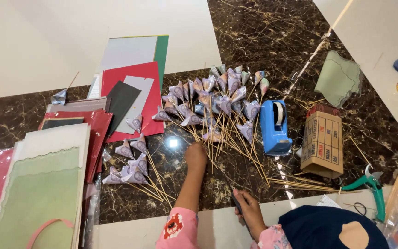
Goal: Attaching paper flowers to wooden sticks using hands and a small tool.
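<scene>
So the left hand [196, 154] is closed on the skewer bunch [217, 138] of folded paper cones on the floor, right hand [247, 203] fingers grip a small dark tool [237, 203].

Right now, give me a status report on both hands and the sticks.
Left hand fisted on the fanned pile of cone-tipped sticks. Right hand holds a small dark object, unclear what. Blue tape dispenser sits beside the pile.
</scene>
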